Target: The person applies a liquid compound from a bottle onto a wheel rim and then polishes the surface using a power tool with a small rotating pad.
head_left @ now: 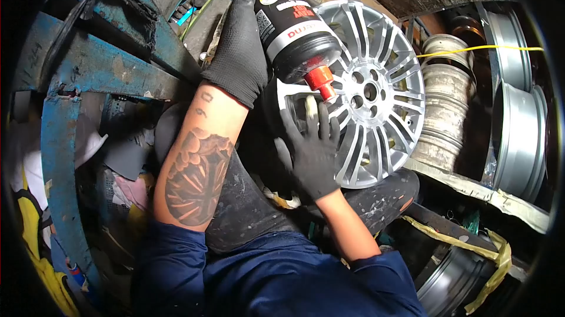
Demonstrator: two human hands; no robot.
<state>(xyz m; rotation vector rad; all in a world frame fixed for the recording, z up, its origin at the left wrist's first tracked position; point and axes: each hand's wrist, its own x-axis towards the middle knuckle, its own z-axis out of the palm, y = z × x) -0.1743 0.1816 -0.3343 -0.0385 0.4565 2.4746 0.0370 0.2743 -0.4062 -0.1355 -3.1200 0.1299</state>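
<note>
From my remote view, the left hand [242, 25] is gripping a large black bottle [291, 20], tipped so its red nozzle [321, 78] points down just beside the fingers of the right hand [315, 161]. The bottle is opaque; I can't read its level or see its contents inside. The right hand is open, fingers spread over the edge of a silver wheel [366, 70], with a pale smear [312, 108] on one gloved finger. I see the wheel tilted at the person's lap [250, 199], under the nozzle. To its right, a rack [482, 190] holds worn rims [441, 87] and cleaner silver rims [518, 140].
</note>
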